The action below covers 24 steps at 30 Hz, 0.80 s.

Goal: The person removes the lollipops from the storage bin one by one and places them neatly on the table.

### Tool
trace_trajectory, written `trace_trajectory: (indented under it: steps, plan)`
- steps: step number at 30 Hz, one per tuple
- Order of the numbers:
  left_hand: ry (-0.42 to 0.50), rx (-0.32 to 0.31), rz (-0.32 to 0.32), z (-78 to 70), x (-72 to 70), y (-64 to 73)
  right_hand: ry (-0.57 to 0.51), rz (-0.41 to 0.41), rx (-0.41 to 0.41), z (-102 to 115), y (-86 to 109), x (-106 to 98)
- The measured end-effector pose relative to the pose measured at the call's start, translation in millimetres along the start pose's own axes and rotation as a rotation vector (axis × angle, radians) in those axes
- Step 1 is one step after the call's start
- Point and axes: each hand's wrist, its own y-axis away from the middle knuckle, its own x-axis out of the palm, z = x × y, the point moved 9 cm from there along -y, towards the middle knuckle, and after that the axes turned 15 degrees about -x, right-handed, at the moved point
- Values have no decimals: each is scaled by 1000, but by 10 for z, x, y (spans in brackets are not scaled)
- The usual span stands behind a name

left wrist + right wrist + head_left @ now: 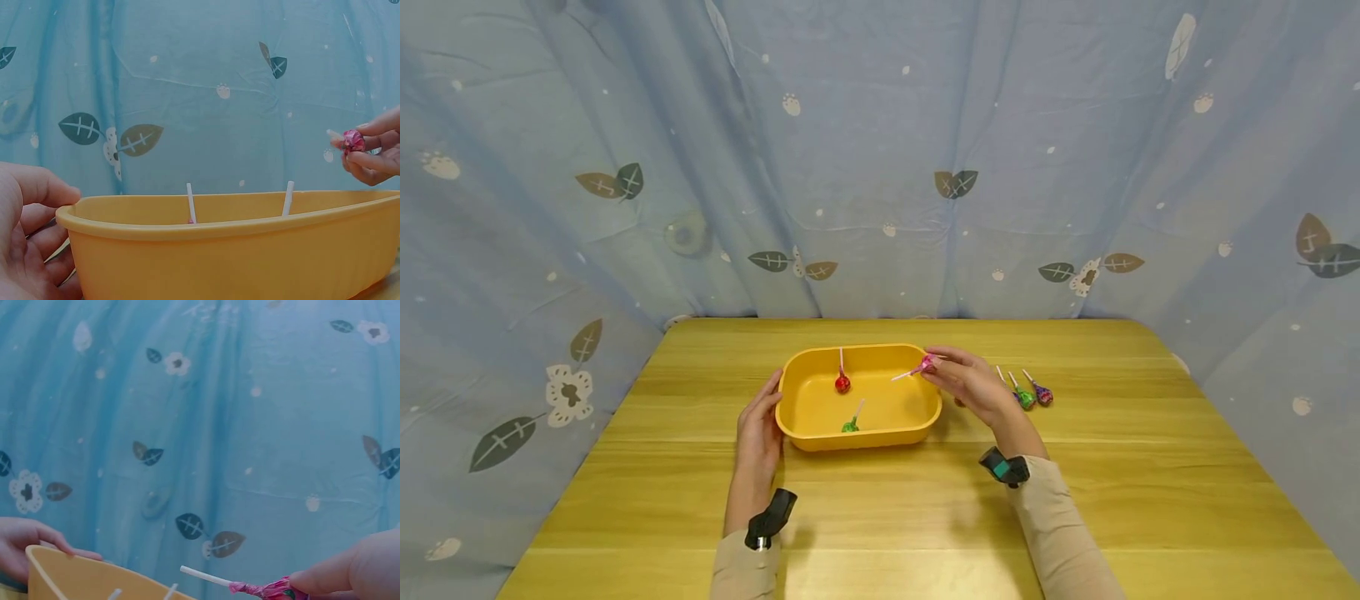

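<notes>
A yellow plastic tub (850, 437) stands on the wooden table. My left hand (760, 433) holds its left end, the fingers bent against the outer wall and one fingertip on the rim, as the left wrist view shows. Above the tub's right end, my right hand (973, 387) pinches a pink-wrapped lollipop (278, 590) by its head. The white stick points left over the tub. Inside lie a red lollipop (842, 384) by the back wall and a green lollipop (850, 426) near the front wall.
Several more lollipops lie on the table to the right of the tub, among them a green one (1026, 400) and a purple one (1043, 395), partly behind my right hand. A blue patterned curtain (880, 167) hangs behind and beside the table (895, 517).
</notes>
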Motion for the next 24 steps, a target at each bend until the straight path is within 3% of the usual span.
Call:
trace_trajectory:
  steps: [11,17,24]
  plan:
    - [8,-6,25,-8,14,15,-22,-81,13,99,42,-277]
    - [-4,-13,8,1,13,15,-12,-110,-4,196,85,-430]
    - [-5,-13,0,8,6,7,67,-157,-22,273,124,-652]
